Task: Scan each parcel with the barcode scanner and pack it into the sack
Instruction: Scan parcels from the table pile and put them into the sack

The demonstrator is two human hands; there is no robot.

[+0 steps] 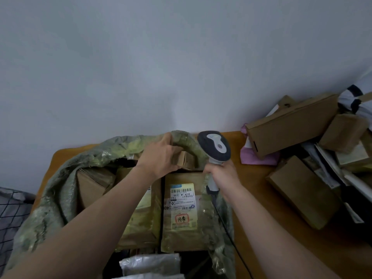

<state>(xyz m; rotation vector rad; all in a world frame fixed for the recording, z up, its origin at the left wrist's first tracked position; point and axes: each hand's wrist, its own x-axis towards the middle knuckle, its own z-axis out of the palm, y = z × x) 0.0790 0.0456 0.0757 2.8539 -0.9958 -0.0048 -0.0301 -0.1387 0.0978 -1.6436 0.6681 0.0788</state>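
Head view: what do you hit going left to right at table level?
Checked fabric → green sack, left wall → left hand gripping a small cardboard box → barcode scanner held in the right hand → pink bag → heap of cardboard parcels.

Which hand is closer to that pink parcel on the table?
The right hand: it grips the scanner just left of the pink parcel. The left hand is farther left, holding a small box in the mouth of the sack.
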